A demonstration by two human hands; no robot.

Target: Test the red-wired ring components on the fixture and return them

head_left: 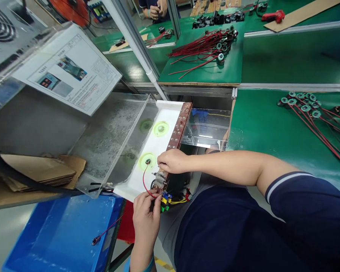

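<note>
Wire (143,182), thin and red, curves over the white plate (140,175) at seven o'clock of the view's centre. Its far end meets a small disc (147,161), which sits within a yellow-green ring (142,159) on the plate. From there it bows out and runs down to the left hand (146,215), whose thumb and forefinger are pinched together on it, just beside some coloured connectors (166,199).

Near six o'clock of the centre, the right hand (173,160) rests at the brown strip (178,128) that edges the plate, just beside the disc, at its three o'clock. Its fingers are curled; whether they grip anything I cannot tell. The two hands are apart, with a metal fitting (160,177) between them. A second ring (160,129) lies at one o'clock from the first.

Toward eight o'clock stands a blue tray (65,230), with a loose wire (109,229) reaching in over its side. Printed paper (82,85) hangs at ten o'clock. At one o'clock, a bundle (198,45) of red wires with discs lies on a green bench; a similar cluster (306,104) lies near three o'clock. Another person's hands (158,10) show at twelve.
</note>
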